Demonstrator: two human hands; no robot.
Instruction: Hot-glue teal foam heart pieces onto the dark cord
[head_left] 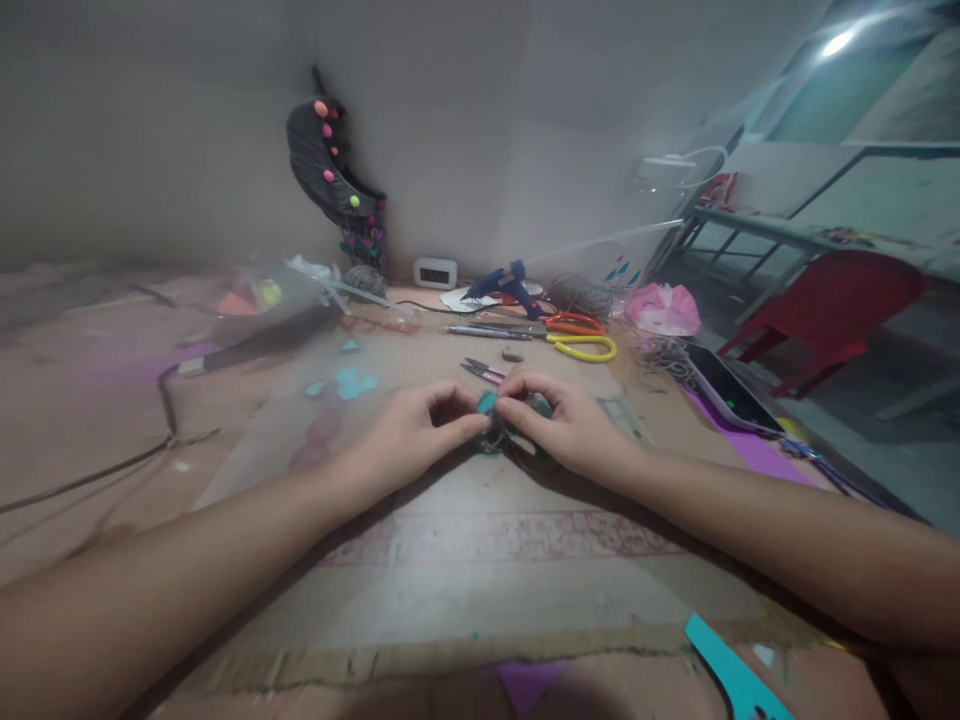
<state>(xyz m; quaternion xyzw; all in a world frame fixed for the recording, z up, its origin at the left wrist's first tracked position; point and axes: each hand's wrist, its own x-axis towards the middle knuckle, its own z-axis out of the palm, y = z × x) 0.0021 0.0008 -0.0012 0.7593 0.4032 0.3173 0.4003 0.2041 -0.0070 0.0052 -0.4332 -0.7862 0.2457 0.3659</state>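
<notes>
Pale board (480, 590) under your wrists, your two forearms (247, 530) slanting in from near left and near right, your left hand (420, 430) and right hand (574, 425) curled inward, yellow-handled scissors (559, 338) on the far side, small teal piece (487, 402) mid-board, each grip pinched closed on it

Topped with a pale sheet (457, 600), cardboard (420, 660) lies on a pinkish surface (90, 400), bearing snips (484, 373) at 12 o'clock, yellow scissors (585, 356) at 1 and blue cutouts (356, 384) at 10; at its near edge, a purple scrap (529, 685) rests on the pinkish surface at 6 o'clock.
</notes>
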